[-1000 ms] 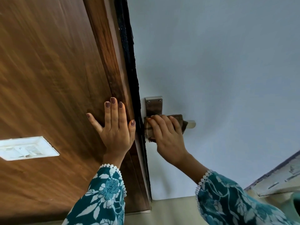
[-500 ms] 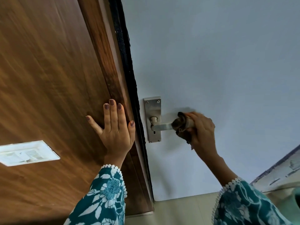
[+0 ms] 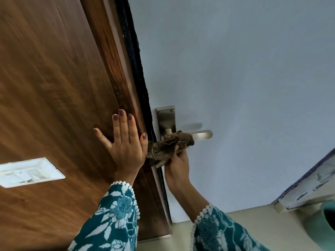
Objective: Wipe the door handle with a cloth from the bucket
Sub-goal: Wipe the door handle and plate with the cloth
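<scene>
At the door's edge, right hand point(image 3: 176, 164) clamps cloth point(image 3: 168, 146) under handle point(image 3: 201, 134), lever running rightward; left hand point(image 3: 126, 142) flat, splayed.

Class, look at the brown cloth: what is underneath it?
The brown cloth, gripped by the right hand, drapes over the inner part of the door handle. That stretch is hidden; only the lever's tip and neck show.
</scene>
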